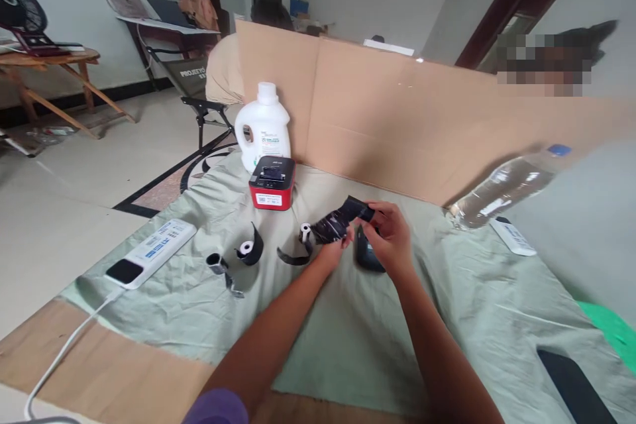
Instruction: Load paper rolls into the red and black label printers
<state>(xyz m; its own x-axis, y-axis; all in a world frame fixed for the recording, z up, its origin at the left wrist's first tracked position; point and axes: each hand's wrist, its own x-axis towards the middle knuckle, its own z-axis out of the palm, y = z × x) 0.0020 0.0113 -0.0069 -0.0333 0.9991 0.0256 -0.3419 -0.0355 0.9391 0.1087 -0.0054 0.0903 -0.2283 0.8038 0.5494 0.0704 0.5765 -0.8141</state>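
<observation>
Both hands at work on the dark glossy film, lying between them above the green cloth. Left hand pinches its lower edge; right hand grips its right end. Judgement: film being handled; any turning calls for a light two-handed pinch, as it looks limp. Cloth covers part of the wooden bench; red-and-black box touches or nearly touches white jug. Cardboard behind; person beyond, at left.

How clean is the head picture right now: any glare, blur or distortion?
Head view: white glints streak the black wrap at the left hand and right hand, and the clear bottle; head view: fine print on the red-and-black box is too soft to read; head view: wide-angle stretch toward the edges.
</observation>
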